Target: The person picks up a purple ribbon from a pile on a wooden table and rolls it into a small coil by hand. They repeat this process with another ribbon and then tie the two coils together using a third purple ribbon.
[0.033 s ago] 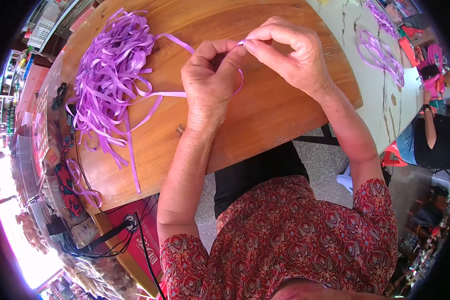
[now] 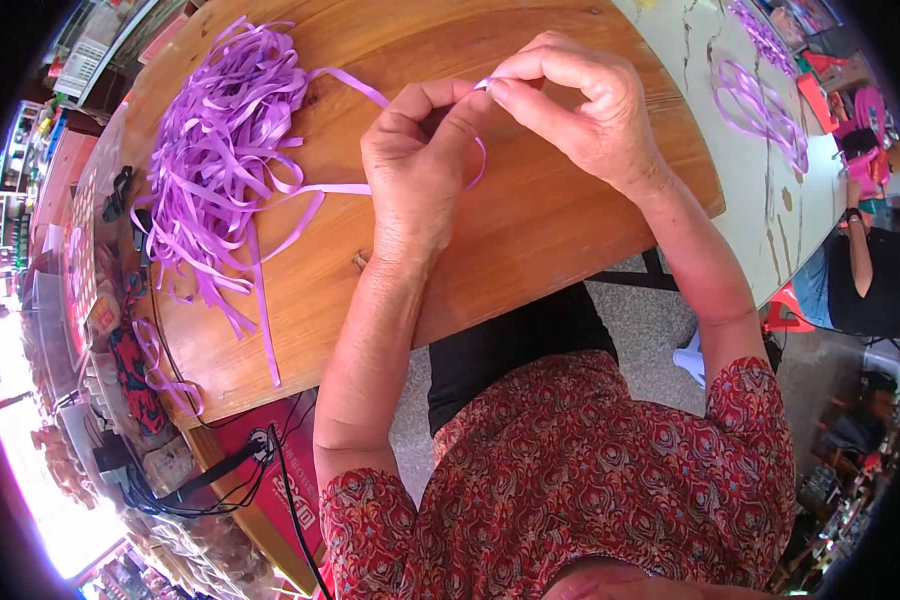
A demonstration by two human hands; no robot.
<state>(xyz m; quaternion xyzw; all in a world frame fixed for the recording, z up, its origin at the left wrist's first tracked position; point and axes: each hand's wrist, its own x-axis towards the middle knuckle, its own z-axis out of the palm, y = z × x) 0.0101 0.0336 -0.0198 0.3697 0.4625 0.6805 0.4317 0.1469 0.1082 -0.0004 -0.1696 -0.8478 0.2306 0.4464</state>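
Both of my hands meet over the wooden table [image 2: 560,220], their fingertips nearly touching. Between thumb and forefinger, my left hand [image 2: 418,150] pinches a narrow purple ribbon [image 2: 342,188]. My right hand [image 2: 592,112] pinches the same ribbon right beside it, where a short pale bit shows between the fingertips. A loop of the ribbon hangs behind the left thumb, and two strands run from that hand to the left. They lead toward a big tangled heap of purple ribbon [image 2: 225,130] on the table's left side, with loose ends trailing toward the near edge.
At the right, a white marbled table [image 2: 770,215] carries looped purple ribbon [image 2: 760,110]. Another person [image 2: 860,260] sits beyond it. Black cables [image 2: 210,480] and a red box [image 2: 280,480] are below the table's near left corner. Crowded shelves line the far left.
Almost nothing differs; my left hand has shifted very slightly to the left, while both hands keep pinching the ribbon.
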